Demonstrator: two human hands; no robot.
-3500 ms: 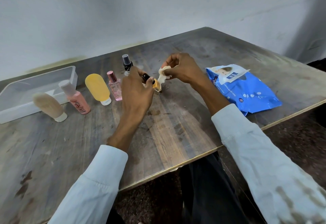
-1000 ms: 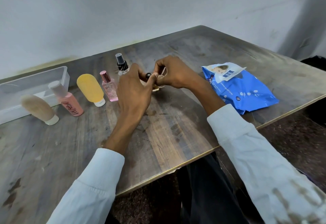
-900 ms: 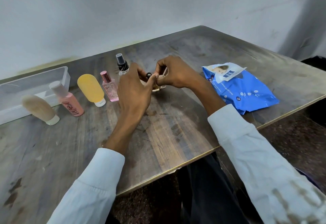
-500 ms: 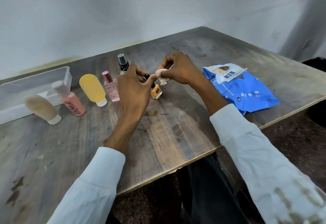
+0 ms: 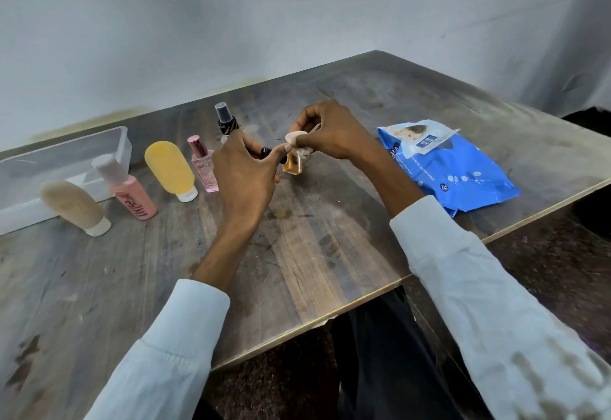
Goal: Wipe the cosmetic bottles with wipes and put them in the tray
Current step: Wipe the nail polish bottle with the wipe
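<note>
Spanning the room's corner, a scuffed wooden table meets pale walls.

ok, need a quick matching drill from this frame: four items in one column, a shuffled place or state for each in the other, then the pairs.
Items:
1. small amber bottle
2. wipe
3. blue wipes pack
4. clear tray

States:
A. lies flat on the table, to the right of both hands
B. sits at the table's far left, behind the standing bottles
C. held by its dark cap in the left hand
D. pinched in the right hand

Pairs: 1-C, 2-D, 3-A, 4-B
</note>
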